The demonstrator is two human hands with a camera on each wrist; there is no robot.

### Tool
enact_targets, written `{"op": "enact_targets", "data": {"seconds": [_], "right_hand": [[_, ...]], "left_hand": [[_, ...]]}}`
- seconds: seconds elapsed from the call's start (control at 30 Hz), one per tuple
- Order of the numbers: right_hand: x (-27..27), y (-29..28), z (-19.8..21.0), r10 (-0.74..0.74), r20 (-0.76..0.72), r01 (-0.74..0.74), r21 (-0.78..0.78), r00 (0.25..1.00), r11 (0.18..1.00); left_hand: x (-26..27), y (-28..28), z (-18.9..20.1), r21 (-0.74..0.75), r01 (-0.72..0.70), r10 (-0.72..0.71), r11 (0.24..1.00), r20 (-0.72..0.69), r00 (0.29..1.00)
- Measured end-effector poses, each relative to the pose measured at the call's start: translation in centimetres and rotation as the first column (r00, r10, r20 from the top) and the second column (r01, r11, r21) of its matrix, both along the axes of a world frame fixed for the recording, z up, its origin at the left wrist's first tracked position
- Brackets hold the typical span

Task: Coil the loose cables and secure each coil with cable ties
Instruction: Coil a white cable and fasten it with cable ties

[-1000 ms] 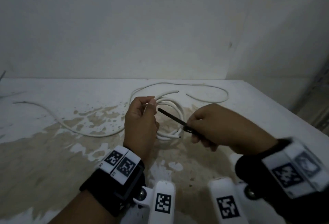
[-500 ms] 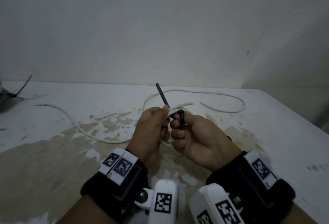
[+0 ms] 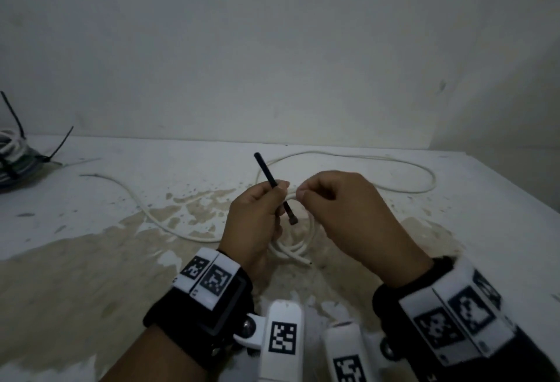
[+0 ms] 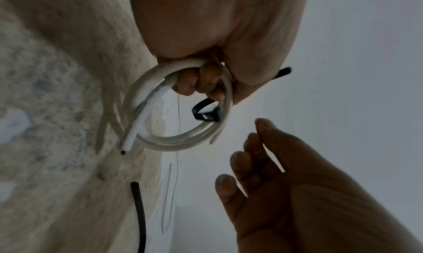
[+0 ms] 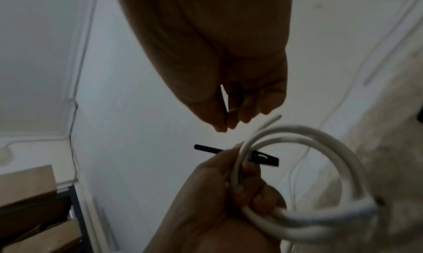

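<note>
We lose the middle of the black cable tie (image 3: 274, 187) inside the left hand (image 3: 254, 224), along with the top of the white coil (image 3: 291, 249) there. Left of that hand, a tied bundle (image 3: 13, 157) is cut by the picture's edge. In the right wrist view, the coil's lower right blurs out, and we cannot tell whether the right hand (image 3: 342, 212) pinches anything.

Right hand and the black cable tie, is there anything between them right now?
Nothing. In the right wrist view, only bare wall shows between the right hand and the cable tie, which the left hand holds with the white cable coil.
</note>
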State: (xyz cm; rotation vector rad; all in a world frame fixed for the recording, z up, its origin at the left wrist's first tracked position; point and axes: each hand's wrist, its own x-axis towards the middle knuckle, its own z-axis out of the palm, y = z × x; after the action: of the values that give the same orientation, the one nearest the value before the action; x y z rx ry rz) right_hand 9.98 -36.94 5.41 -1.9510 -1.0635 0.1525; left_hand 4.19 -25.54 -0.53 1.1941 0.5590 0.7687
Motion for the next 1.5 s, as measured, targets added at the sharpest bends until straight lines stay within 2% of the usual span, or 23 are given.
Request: {"op": "enact_targets", "data": {"seconds": [0.07, 0.13, 0.27, 0.33, 0.4, 0.47, 0.53, 0.67, 0.83, 0.93, 1.07, 1.5], "right_hand": [[0.8, 0.1, -0.1, -0.026, 0.073, 0.029, -0.041, 0.997, 0.999], [1.5, 0.0, -0.5, -0.031, 0.046, 0.035, -0.085, 0.998, 0.996], [1.3, 0.2, -1.5, 0.054, 0.067, -0.037, -0.235, 0.996, 0.971], [1.0, 0.6, -2.0, 0.060, 0.143, -0.027, -0.220, 0.988, 0.975], [0.8, 0.8, -2.1, 0.034, 0.238, -0.002, -0.131, 0.971, 0.991], [0.9, 1.0, -2.4, 0.004, 0.313, 0.004, -0.025, 0.950, 1.000], [0.9, 0.9, -2.5, 0.011, 0.299, -0.032, 0.063, 0.954, 0.998], [0.5, 0.6, -2.7, 0.077, 0.006, -0.077, 0.172, 0.997, 0.982], [0.6, 0.5, -2.8, 0.051, -0.144, 0.004, 0.354, 0.988, 0.935], [0.9, 0.4, -2.9, -0.031, -0.081, 0.061, 0.400, 0.996, 0.914], [1.2, 0.4, -3.2, -0.120, 0.005, 0.106, 0.433, 0.993, 0.895], [1.5, 0.3, -3.3, -0.142, 0.022, 0.119, 0.428, 0.990, 0.896]], "left_hand": [[-0.1, -0.2, 0.0, -0.032, 0.021, -0.021, 0.999, 0.003, 1.000], [-0.1, -0.1, 0.1, -0.103, 0.018, -0.015, 0.995, 0.038, 0.999], [-0.1, 0.1, 0.4, -0.205, 0.023, -0.001, 0.979, 0.105, 0.994], [-0.2, -0.1, 0.6, -0.229, 0.058, -0.031, 0.972, 0.121, 0.992], [-0.4, -0.2, 0.7, -0.212, 0.079, -0.057, 0.974, 0.108, 0.993], [-0.5, -0.2, 0.8, -0.140, 0.061, -0.054, 0.988, 0.048, 0.997], [-0.6, -0.2, 0.9, -0.036, 0.019, -0.020, 0.999, -0.026, 0.999], [-0.8, -0.4, 1.2, 0.177, -0.019, 0.043, 0.984, -0.133, 0.990], [-0.5, -0.5, 1.0, 0.388, -0.035, 0.098, 0.921, -0.142, 0.985], [-0.4, -0.7, 0.7, 0.499, -0.052, 0.150, 0.865, -0.159, 0.976], [-0.5, -1.4, 0.8, 0.684, -0.035, 0.187, 0.729, -0.150, 0.971], [-0.4, -1.5, 0.6, 0.745, -0.036, 0.190, 0.666, -0.123, 0.974]]}}
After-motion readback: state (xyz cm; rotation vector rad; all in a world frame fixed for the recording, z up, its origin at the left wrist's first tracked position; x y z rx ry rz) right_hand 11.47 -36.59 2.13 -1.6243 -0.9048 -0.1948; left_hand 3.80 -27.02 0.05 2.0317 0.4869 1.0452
